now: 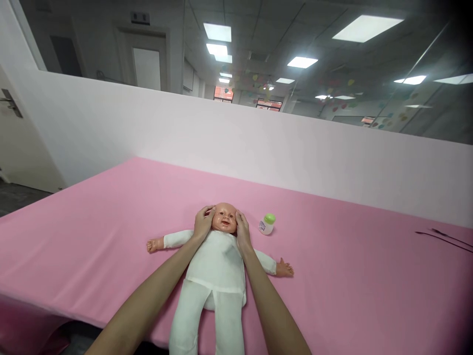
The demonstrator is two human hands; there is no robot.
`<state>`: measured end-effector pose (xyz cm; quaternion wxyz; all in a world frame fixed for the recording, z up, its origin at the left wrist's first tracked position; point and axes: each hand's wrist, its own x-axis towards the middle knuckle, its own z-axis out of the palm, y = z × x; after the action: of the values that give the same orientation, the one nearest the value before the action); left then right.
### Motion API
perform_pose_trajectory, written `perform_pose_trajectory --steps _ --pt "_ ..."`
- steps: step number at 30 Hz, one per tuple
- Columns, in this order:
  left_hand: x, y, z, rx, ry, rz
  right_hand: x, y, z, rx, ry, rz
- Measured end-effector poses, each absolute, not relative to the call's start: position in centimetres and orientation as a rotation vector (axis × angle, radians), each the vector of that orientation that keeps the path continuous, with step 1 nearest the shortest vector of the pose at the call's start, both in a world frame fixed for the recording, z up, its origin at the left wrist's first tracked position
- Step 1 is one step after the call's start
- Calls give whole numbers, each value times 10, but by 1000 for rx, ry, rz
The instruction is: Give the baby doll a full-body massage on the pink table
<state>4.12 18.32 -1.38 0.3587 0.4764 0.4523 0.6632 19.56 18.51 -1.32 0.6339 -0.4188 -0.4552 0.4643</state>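
A baby doll (219, 261) with a white cloth body lies on its back, arms spread out, its smooth plastic head away from me. My left hand (204, 223) rests against the left side of the doll's head, fingers slightly bent. On the other side, my right hand (243, 230) touches the cheek and side of the head with its fingers stretched out. Neither palm wraps around anything. To the right of the head stands a small white jar (266, 226) with a green lid, apart from my hands.
A pink-covered table (351, 276) carries the doll and jar. Thin dark cords (449, 239) lie at its right edge. Behind it rises a white low wall (258, 148) with glass above. A door (22, 133) is at the far left.
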Motion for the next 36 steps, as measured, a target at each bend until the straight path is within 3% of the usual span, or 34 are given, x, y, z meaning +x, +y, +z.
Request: perform_pose_trajectory --steps 18,26,32,36 --pt "41 184 -20 1287 1176 1715 200 187 -16 -943 -1046 1027" --pt "47 166 -10 1699 1360 1710 204 174 -12 -1109 -1192 627" --pt "43 151 -6 1904 1648 1590 212 157 1 -1079 -1399 808" --pt "29 149 -17 1958 1446 1483 213 147 3 -1026 -1448 844"
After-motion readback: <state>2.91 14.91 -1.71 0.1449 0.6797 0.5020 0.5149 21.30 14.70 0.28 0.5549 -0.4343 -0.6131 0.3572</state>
